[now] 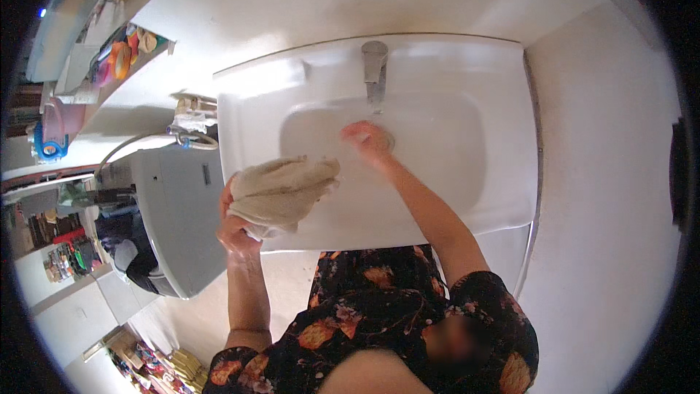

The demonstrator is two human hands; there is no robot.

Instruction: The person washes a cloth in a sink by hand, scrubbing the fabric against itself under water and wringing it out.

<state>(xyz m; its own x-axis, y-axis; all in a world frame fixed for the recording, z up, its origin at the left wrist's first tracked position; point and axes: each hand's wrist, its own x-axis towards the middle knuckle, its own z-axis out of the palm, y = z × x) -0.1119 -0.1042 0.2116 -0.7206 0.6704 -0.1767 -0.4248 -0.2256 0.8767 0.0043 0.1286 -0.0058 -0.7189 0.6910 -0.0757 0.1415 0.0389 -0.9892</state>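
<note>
A crumpled beige towel is bunched up in my left hand, whose fingers are wrapped round its left side. The towel hangs over the front left rim of the white sink. My right hand reaches into the basin, below the spout of the chrome faucet and in front of the round drain. Its fingers point left, loosely bent and slightly blurred, with nothing visible in them. Whether water is running cannot be made out.
Left of the sink stands a grey-white washing machine with dark clothes beside it. A grey hose curves behind it. Shelves with colourful items line the left wall. A white wall closes off the right side.
</note>
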